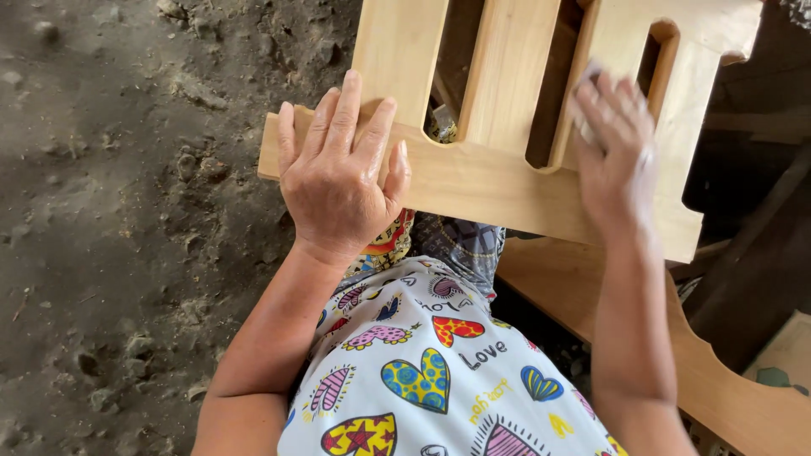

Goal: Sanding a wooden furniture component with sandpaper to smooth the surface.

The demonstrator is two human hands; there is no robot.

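Observation:
A pale wooden frame piece with upright slats and open slots rests on my lap. My left hand lies flat on its lower left corner, fingers spread, pressing it down. My right hand is blurred and closed on a small pale pad, seemingly sandpaper, held against a slat on the right side of the frame. My patterned white shirt with coloured hearts fills the lower middle.
Bare dirt ground with small stones lies to the left. Another curved wooden board sits at the lower right under my right arm. Dark shadowed parts stand at the right edge.

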